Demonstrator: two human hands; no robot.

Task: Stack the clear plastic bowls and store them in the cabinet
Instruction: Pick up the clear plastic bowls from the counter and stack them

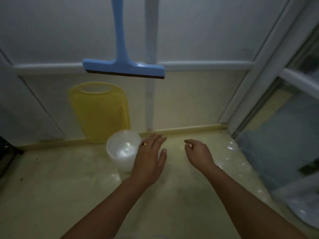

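Standing upright on the yellowish counter (pixel 69 195), the clear plastic bowls (pixel 123 149) look already nested, just in front of a yellow board (pixel 100 111) propped on the wall under a hanging blue squeegee (pixel 123 67). The left hand (pixel 149 159) hovers at their right side, fingers straight, holding nothing; the right hand (pixel 198 153), loosely curled, is empty too. Judging by this, stacking is done, and next comes gripping the stack to carry it to the cabinet, which I cannot pick out.
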